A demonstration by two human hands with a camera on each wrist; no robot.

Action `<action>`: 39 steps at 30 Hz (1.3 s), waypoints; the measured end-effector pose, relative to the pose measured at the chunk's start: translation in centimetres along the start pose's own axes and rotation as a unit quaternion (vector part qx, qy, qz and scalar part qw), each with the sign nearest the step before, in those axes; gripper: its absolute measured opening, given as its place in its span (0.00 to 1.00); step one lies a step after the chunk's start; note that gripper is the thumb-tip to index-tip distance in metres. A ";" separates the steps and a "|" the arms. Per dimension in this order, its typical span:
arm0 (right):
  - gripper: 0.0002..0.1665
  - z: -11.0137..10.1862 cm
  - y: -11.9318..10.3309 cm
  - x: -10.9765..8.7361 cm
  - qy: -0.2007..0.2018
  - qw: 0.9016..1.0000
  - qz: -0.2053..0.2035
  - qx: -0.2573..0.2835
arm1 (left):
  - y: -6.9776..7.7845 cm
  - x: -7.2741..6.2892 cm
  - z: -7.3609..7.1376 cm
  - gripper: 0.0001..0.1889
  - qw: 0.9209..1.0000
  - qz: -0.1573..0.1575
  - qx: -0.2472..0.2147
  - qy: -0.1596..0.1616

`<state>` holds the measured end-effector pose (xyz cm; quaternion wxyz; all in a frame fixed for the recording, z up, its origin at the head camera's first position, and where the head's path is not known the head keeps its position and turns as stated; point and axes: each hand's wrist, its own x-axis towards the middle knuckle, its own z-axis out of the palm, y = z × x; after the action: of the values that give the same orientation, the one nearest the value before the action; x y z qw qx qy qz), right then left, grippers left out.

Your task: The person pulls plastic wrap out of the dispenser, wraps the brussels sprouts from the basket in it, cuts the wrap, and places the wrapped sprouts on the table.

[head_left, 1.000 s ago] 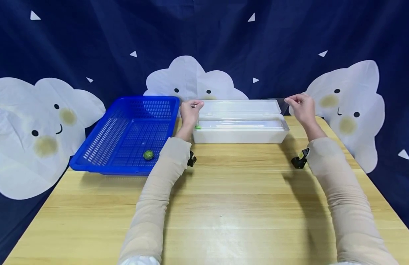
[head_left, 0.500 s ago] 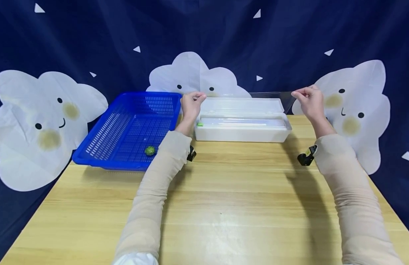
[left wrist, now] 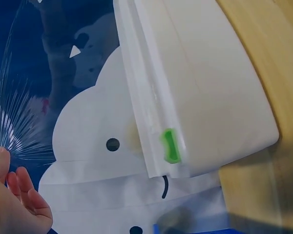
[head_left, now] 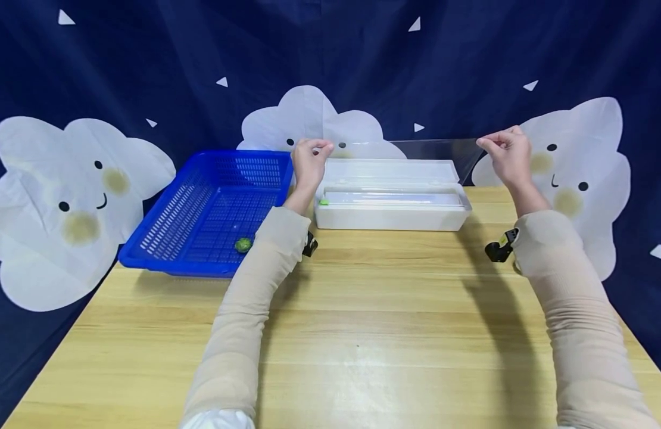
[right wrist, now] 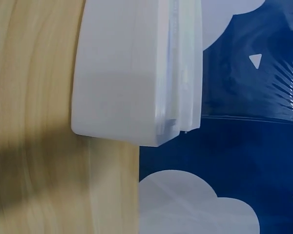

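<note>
A clear sheet of plastic wrap (head_left: 437,149) is stretched between both hands above the white wrap dispenser box (head_left: 392,218), whose lid (head_left: 389,171) stands open at the back. My left hand (head_left: 309,164) pinches the wrap's left corner; in the left wrist view creases fan out from the thumb (left wrist: 2,157). The right corner is pinched between thumb and fingers of my right hand (head_left: 510,156), mostly outside the right wrist view. On the box's left end sits a green slider (left wrist: 171,146). The wrap's lower part runs down toward the box.
Left of the box stands a blue plastic basket (head_left: 172,265) with a small green round item (head_left: 243,245) wrapped in clear film inside. All of it rests on a wooden table (head_left: 357,333), before a dark blue curtain (head_left: 362,47) with cloud prints.
Both hands have risen, and the right has also shifted outward to the right. The clear wrap between them has come up with them, showing more above the lid. Box and basket stay put.
</note>
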<state>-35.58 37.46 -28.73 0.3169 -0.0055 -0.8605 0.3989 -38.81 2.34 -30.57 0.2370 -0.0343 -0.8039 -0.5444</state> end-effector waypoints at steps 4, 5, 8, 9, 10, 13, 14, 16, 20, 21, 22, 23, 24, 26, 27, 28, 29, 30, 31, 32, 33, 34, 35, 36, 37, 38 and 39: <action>0.08 -0.2 -0.2 0.3 0.003 1.000 -0.004 0.004 | 0.4 0.3 -0.2 0.09 1.000 0.010 -0.007 0.006; 0.06 -0.3 -0.2 0.3 0.004 1.000 -0.004 0.004 | 0.5 0.3 -0.2 0.09 1.000 0.011 -0.007 0.006; 0.04 -0.5 -0.4 0.6 0.003 1.000 -0.002 0.002 | 0.7 0.6 -0.2 0.09 1.000 0.018 -0.006 0.004; 0.04 -0.5 -0.4 0.6 0.003 1.000 -0.002 0.002 | 0.8 0.6 -0.3 0.09 1.000 0.022 -0.007 0.003; 0.04 -0.6 -0.5 0.7 0.004 1.000 -0.005 0.002 | 0.9 0.7 -0.3 0.09 1.000 0.025 -0.006 0.003; 0.05 -0.7 -0.8 1.0 0.006 1.000 -0.009 0.000 | 1.2 0.9 -0.6 0.08 0.999 0.033 -0.002 0.007; 0.05 -0.7 -1.0 1.1 0.009 1.000 -0.014 0.001 | 1.3 0.9 -0.7 0.08 0.999 0.036 0.000 0.009; 0.05 -0.8 -1.2 1.3 0.011 1.000 -0.014 0.002 | 1.5 1.0 -0.8 0.08 0.999 0.039 0.004 0.010; 0.06 -1.2 -1.7 1.7 0.019 1.000 -0.017 0.006 | 1.9 1.3 -1.0 0.09 0.999 0.052 0.007 0.011; 0.07 -1.3 -1.7 1.8 0.019 1.000 -0.014 0.006 | 2.0 1.3 -0.9 0.09 0.998 0.055 0.006 0.010; 0.08 -1.4 -1.8 1.9 0.021 1.000 -0.012 0.008 | 2.1 1.4 -0.9 0.09 0.998 0.059 0.007 0.009; 0.08 -1.6 -1.8 1.9 0.024 1.000 -0.011 0.009 | 2.3 1.4 -0.9 0.09 0.998 0.063 0.006 0.007; 0.09 -1.7 -1.8 2.0 0.026 1.000 -0.009 0.010 | 2.4 1.4 -0.9 0.09 0.998 0.065 0.005 0.005; 0.08 -1.9 -1.8 2.1 0.029 1.000 -0.008 0.010 | 2.7 1.4 -0.9 0.09 0.998 0.069 0.002 0.001; 0.07 -2.0 -1.8 2.2 0.030 0.999 -0.009 0.010 | 2.8 1.5 -0.9 0.09 0.998 0.067 0.001 0.001; 0.05 -2.1 -1.9 2.3 0.030 0.999 -0.009 0.009 | 2.9 1.5 -0.9 0.09 0.998 0.067 0.001 0.001; 0.04 -2.1 -1.9 2.4 0.030 0.999 -0.010 0.007 | 3.0 1.5 -0.9 0.09 0.998 0.064 -0.001 0.002; 0.04 -2.2 -2.0 2.6 0.031 0.999 -0.012 0.006 | 3.1 1.6 -0.9 0.09 0.998 0.062 -0.001 0.003; 0.04 -2.2 -2.0 2.7 0.031 0.999 -0.014 0.006 | 3.2 1.7 -1.0 0.09 0.998 0.061 -0.001 0.005; 0.04 -2.2 -2.1 2.8 0.032 0.999 -0.017 0.005 | 3.4 1.8 -1.0 0.09 0.998 0.061 0.000 0.006; 0.04 -2.3 -2.2 2.9 0.032 0.999 -0.018 0.005 | 3.5 1.9 -1.1 0.09 0.998 0.063 0.001 0.007; 0.04 -2.4 -2.2 3.0 0.034 0.999 -0.020 0.007 | 3.6 1.9 -1.1 0.09 0.998 0.066 0.000 0.006; 0.04 -2.4 -2.3 3.0 0.036 0.999 -0.021 0.010 | 3.7 2.0 -1.2 0.09 0.998 0.068 0.000 0.005; 0.04 -2.5 -2.3 3.1 0.040 0.999 -0.024 0.009 | 3.8 2.0 -1.2 0.09 0.998 0.070 0.000 0.003; 0.05 -2.5 -2.3 3.1 0.044 0.999 -0.028 0.009 | 3.9 2.1 -1.3 0.09 0.997 0.073 0.000 0.001; 0.05 -2.6 -2.3 3.2 0.047 0.998 -0.031 0.008 | 4.0 2.1 -1.3 0.09 0.997 0.076 -0.001 -0.001; 0.05 -2.7 -2.3 3.2 0.052 0.998 -0.035 0.009 | 4.1 2.1 -1.3 0.09 0.997 0.079 0.000 -0.003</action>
<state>-36.11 38.56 -24.11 0.3754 0.0069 -0.8387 0.3944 -38.98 2.39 -25.78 0.2769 -0.0995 -0.7995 -0.5236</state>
